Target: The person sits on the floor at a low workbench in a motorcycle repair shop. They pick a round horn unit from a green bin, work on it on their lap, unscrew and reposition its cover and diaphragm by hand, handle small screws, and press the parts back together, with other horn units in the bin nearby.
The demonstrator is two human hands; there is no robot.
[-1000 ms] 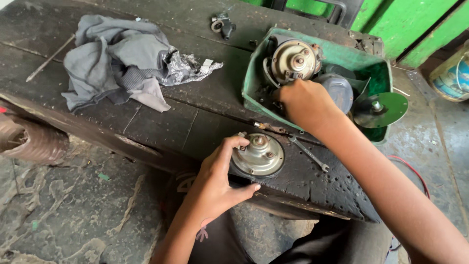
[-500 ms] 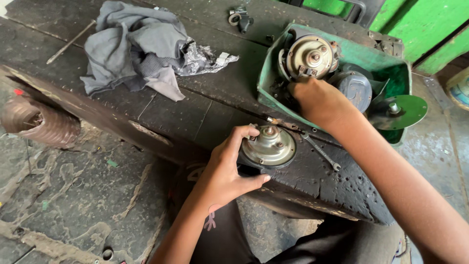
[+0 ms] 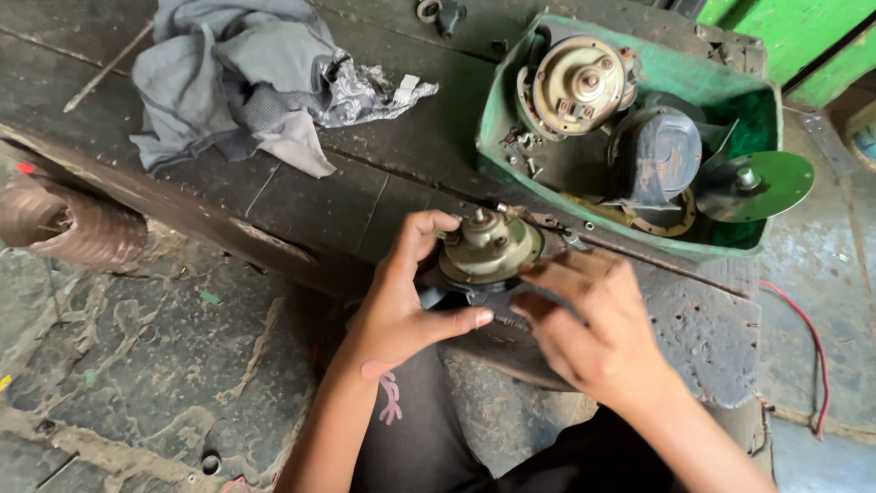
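At the near edge of the dark wooden surface (image 3: 301, 205) sits a small round motor (image 3: 488, 251), brass-coloured on top with a short shaft standing up from its middle and a dark body below. The left hand (image 3: 406, 306) cups it from the near side: thumb stretched under the housing, forefinger curled over the far rim, so its grip is closed around the motor. The right hand (image 3: 589, 329) comes in from the right with fingers loosely spread, their tips touching or just beside the motor's right rim; its grip is apart and clamps nothing that can be seen.

To handle this well, the left hand should keep the body pinned against the surface so it cannot turn, while the right works only the cap or its small fasteners, which would roll off this edge easily. Both forearms reach up from below, wrists bent slightly inward toward each other.

Just beyond lies a green tray (image 3: 639, 78) holding a second motor (image 3: 579, 87), a dark round part (image 3: 662, 151) and a green disc (image 3: 757, 183). A grey rag (image 3: 228, 78) lies well apart, to the far left.
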